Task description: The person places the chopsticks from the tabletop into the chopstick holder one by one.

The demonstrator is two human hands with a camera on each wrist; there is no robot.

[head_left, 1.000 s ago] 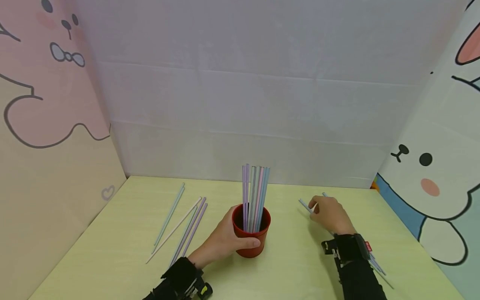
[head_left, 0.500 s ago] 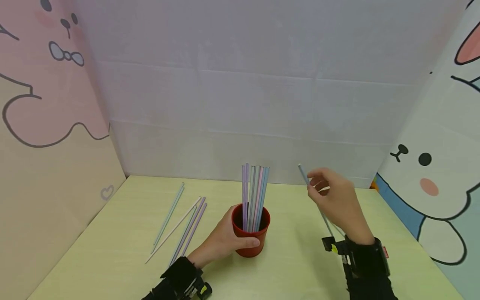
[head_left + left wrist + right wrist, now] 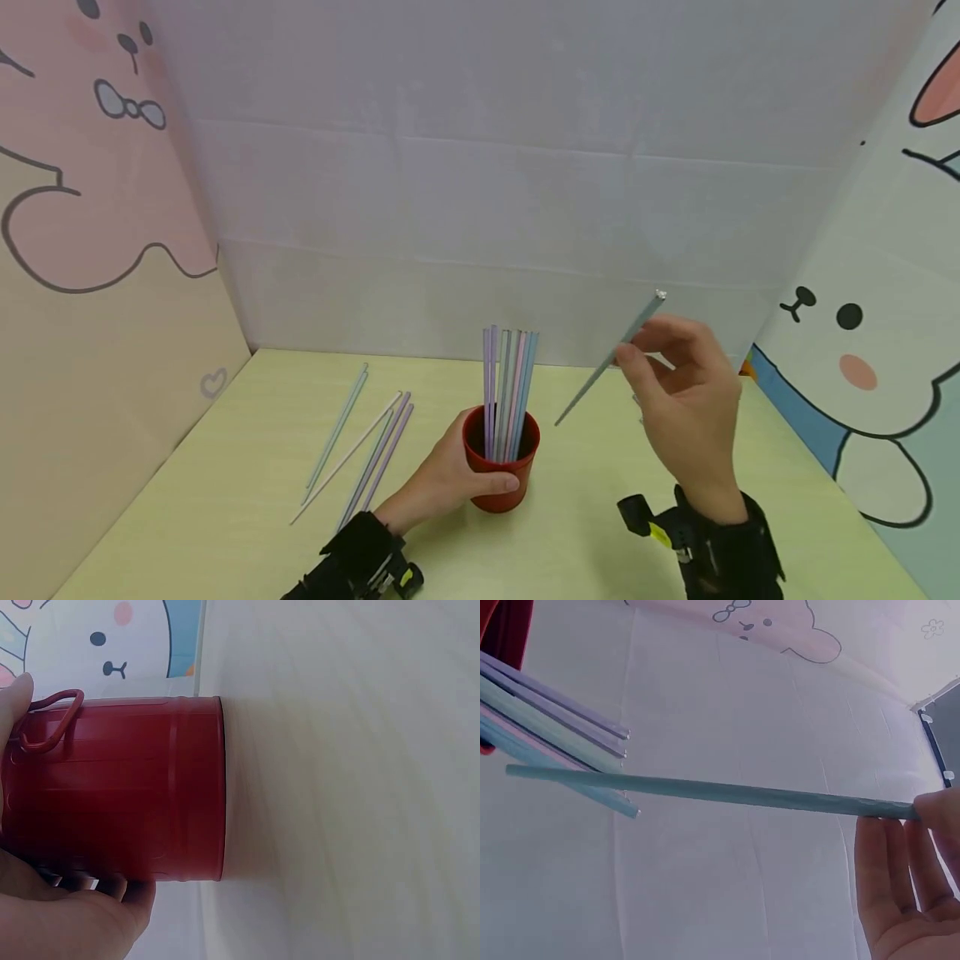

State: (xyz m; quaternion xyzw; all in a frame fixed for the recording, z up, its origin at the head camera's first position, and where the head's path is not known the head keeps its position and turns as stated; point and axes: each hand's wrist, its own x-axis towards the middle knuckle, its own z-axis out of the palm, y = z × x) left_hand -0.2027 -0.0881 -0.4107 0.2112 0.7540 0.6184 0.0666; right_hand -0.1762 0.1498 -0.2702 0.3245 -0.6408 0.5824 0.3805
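Observation:
Near the middle of the table, my left hand [image 3: 438, 485] grips a small red metal pail [image 3: 502, 502], thumb across its front. The left wrist view shows the pail's ribbed side [image 3: 120, 787] and a wire handle [image 3: 60, 739]. Several thin pastel sticks [image 3: 492, 392] in purple, green, pink and blue stand upright in it. To the right, my right hand [image 3: 693, 408] is raised above the table, pinching one blue-green stick [image 3: 600, 371] near its upper end. Its lower end slants down toward the pail. In the right wrist view, that stick [image 3: 742, 793] crosses in front of the pail's sticks [image 3: 547, 712].
Left of the pail, several loose sticks lie on the pale yellow table [image 3: 240, 500], among them a white stick [image 3: 345, 458] and a purple stick [image 3: 390, 454]. Stick ends [image 3: 637, 400] show beside my right hand. A white back wall [image 3: 450, 183] and cartoon-printed side walls enclose the table.
My right hand has lifted the blue-green stick off the table and turned it, so its lower end now points left toward the pail. My left hand still holds the pail in place.

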